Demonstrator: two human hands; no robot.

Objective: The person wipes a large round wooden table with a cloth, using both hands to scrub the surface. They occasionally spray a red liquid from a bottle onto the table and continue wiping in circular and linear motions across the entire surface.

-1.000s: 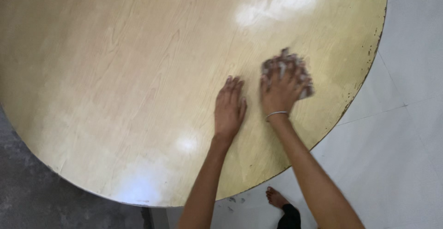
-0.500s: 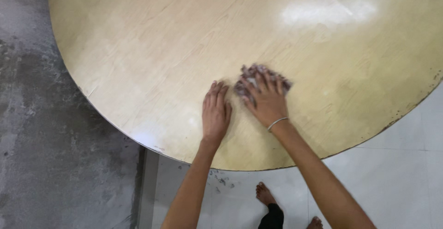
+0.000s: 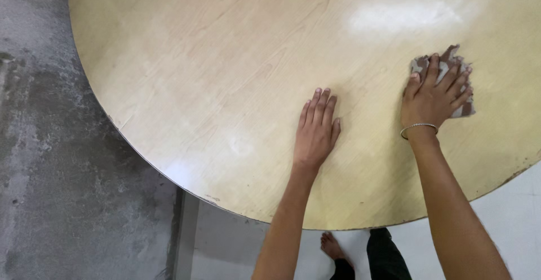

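Wood-grain laminate, pale and glossy, covers the big round table (image 3: pixel 214 71), with a chipped dark edge at the right rim. One crumpled grey-and-white patterned cloth (image 3: pixel 448 68) sits toward the table's right side, pinned under the right hand (image 3: pixel 434 96), fingers spread flat over it rather than curled around it, I think. The left hand (image 3: pixel 316 130) lies open, palm down on bare tabletop, holding nothing. One thin silver bangle (image 3: pixel 418 128) on the right wrist.
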